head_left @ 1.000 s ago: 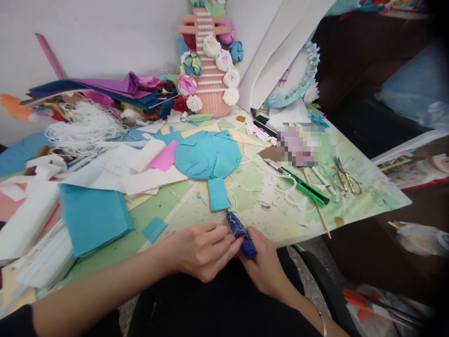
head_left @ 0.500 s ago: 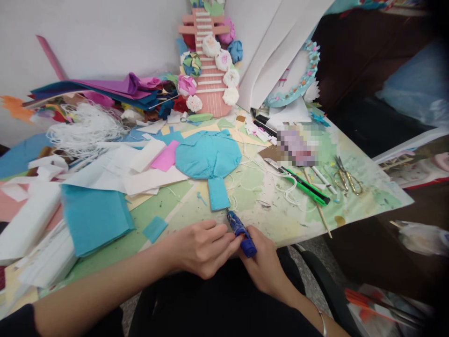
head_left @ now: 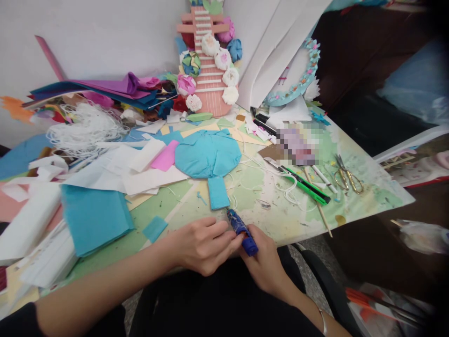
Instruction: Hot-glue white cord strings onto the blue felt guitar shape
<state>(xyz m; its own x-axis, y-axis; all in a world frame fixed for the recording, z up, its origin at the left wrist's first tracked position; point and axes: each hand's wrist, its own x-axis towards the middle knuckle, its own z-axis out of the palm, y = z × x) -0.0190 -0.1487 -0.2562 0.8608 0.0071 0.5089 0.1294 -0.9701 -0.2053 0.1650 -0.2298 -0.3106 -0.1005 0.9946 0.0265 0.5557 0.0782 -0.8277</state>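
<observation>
Right hand is clamping around the blue tool, near the front table edge, body below. Left hand is coming in close beside it, fingers bent, fingertips lying against or just by the tool's side; cannot tell whether they are pinching anything. Hands are sitting near each other, tool between. Tool is tilting, its narrow dark tip pointing away from the person at the lower right corner of the blue tab; touching or not, cannot tell. Tab is lying flat, joining the rounded blue piece above it. Small blue scrap is lying left of the tab, folded blue paper further left. White paper and a pink scrap are lying beside the rounded piece. Right side: green cutter is crossing over a thin stick, gold-handled scissors are lying open beyond. At the back, a pink guitar-shaped piece is standing upright, paper flowers covering its sides
</observation>
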